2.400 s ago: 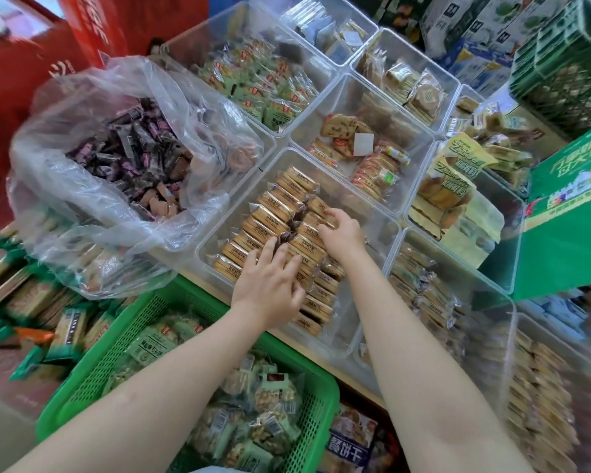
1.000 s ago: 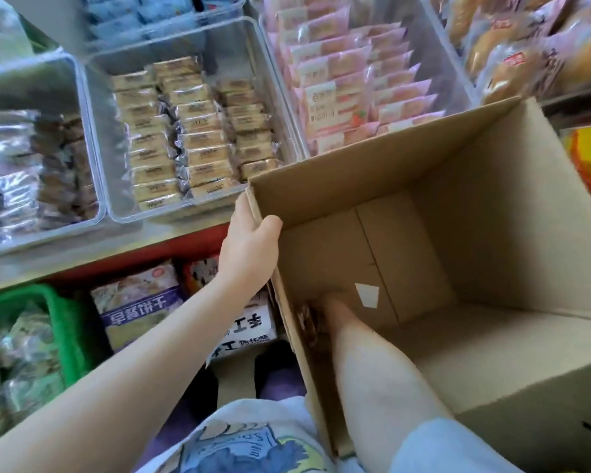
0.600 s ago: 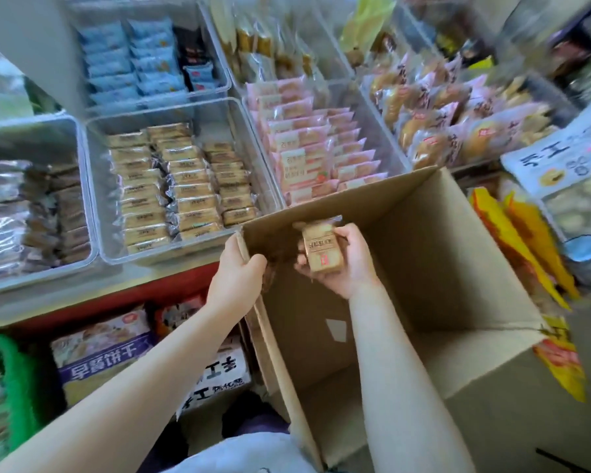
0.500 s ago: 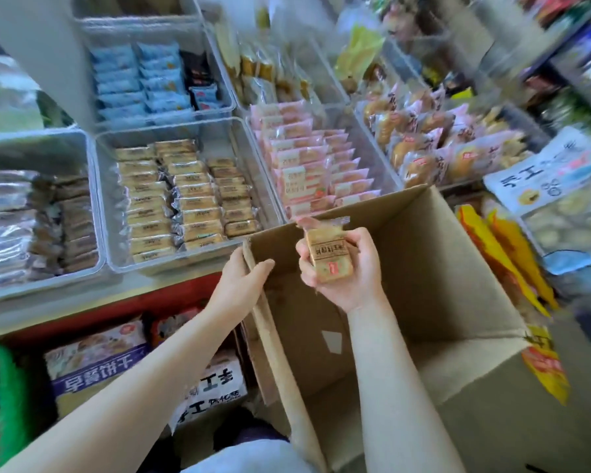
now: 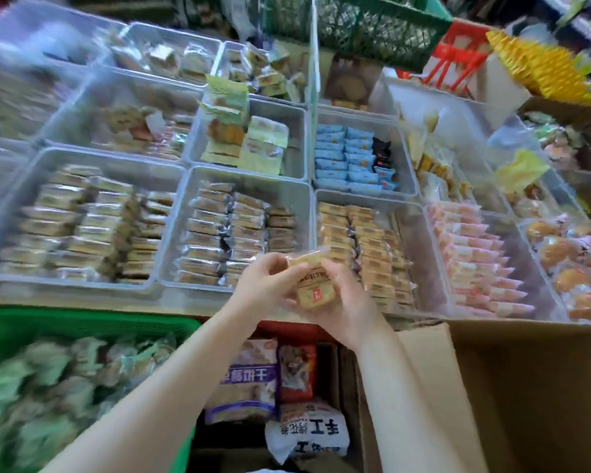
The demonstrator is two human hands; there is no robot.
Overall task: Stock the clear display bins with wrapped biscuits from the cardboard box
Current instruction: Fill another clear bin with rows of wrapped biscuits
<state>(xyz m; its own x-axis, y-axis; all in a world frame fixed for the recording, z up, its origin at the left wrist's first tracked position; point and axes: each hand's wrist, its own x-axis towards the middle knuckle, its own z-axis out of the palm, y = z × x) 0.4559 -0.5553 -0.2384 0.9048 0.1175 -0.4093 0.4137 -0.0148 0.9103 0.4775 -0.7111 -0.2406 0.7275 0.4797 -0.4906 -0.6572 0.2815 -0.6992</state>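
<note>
Both hands hold a small stack of tan wrapped biscuits [image 5: 313, 285] over the front edge of the display shelf. My left hand [image 5: 265, 288] grips the stack's left side and my right hand [image 5: 347, 303] cups it from the right and below. Just beyond lies a clear bin [image 5: 420, 254] with rows of the same tan biscuits and bare room on its right side. The brown cardboard box [image 5: 512, 387] stands open at the lower right; its inside is out of sight.
Clear bins [image 5: 171, 268] of wrapped snacks fill the shelf: silver-wrapped packs left, blue packs [image 5: 348, 158] behind, pink packs [image 5: 475, 257] right. A green basket [image 5: 93, 322] of green-wrapped snacks sits lower left. Bagged goods [image 5: 249, 380] lie below the shelf.
My left hand left the box flap and joined the right hand on the biscuit stack. The stack rose out of the box to the shelf's front, and the view swung toward the bins.
</note>
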